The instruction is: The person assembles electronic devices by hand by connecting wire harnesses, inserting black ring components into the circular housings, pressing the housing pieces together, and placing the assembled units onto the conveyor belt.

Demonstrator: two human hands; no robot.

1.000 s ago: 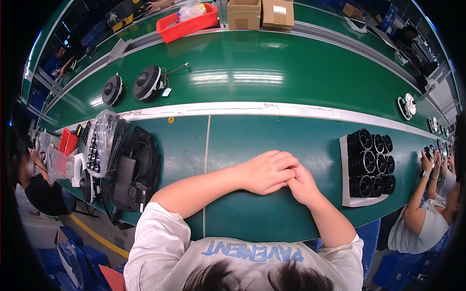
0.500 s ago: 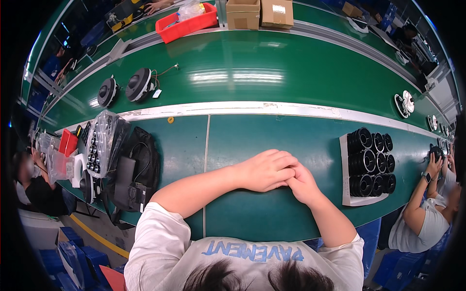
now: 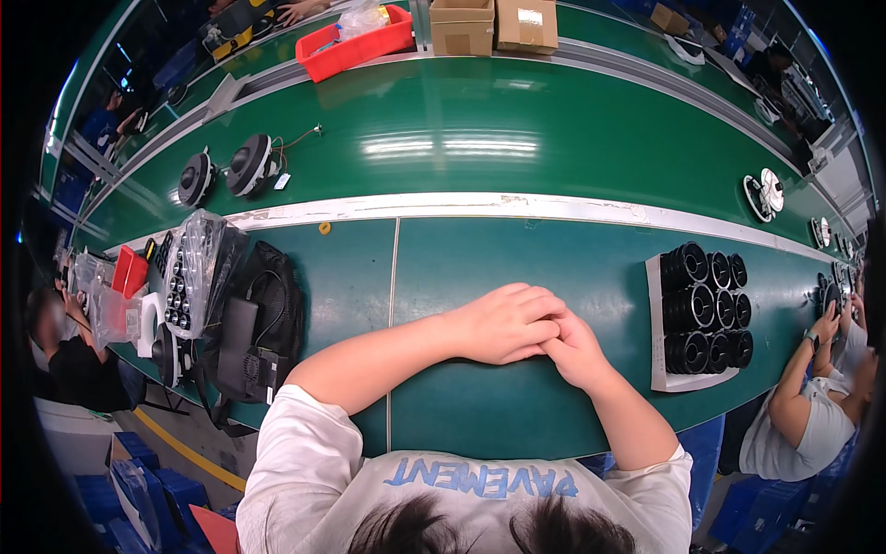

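Note:
My left hand (image 3: 503, 325) and my right hand (image 3: 580, 351) are clasped together above the dark green worktop (image 3: 480, 406). The left fingers close over the right hand, whose own fingers are mostly hidden beneath. No object shows in either hand. To the right of them, a white tray (image 3: 656, 332) carries several black ring-shaped parts (image 3: 688, 309) in stacks. A black backpack (image 3: 277, 305) lies left of my left forearm, with a dark box-like device (image 3: 238, 323) on it.
Beyond a white rail (image 3: 461, 205), a green belt carries two black speakers (image 3: 247, 166) at left and a white-framed part (image 3: 765, 194) at right. Bagged parts (image 3: 189, 277) lie far left. A red bin (image 3: 355, 44) and cardboard boxes (image 3: 461, 28) stand behind. Co-workers sit both sides.
The speakers and white-framed parts on the belt have shifted left. A co-worker's hands at the right have moved slightly down. My clasped hands have stayed in place.

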